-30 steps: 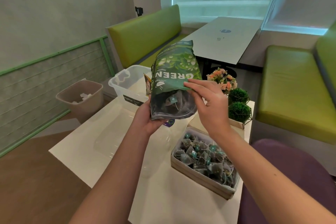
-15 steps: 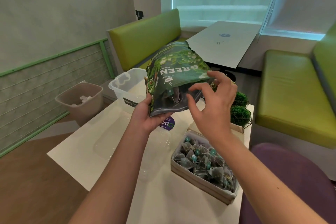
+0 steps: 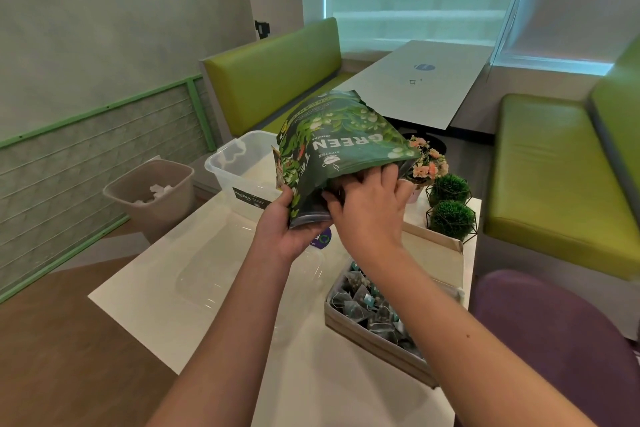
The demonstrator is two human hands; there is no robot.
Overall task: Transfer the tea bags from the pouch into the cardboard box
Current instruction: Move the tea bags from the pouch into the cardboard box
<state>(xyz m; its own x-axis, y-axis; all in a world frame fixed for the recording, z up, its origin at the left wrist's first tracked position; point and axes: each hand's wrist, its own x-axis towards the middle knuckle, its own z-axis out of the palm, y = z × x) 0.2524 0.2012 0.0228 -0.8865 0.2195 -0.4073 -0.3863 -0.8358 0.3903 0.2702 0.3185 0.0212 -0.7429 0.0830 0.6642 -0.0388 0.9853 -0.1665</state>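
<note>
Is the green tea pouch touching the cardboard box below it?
Apart. The head view shows the pouch held up in the air, well above the box.

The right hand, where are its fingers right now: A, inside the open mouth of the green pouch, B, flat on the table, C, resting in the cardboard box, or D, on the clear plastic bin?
A: the right hand's fingers reach into the green pouch's opening, held by the left hand.
</note>
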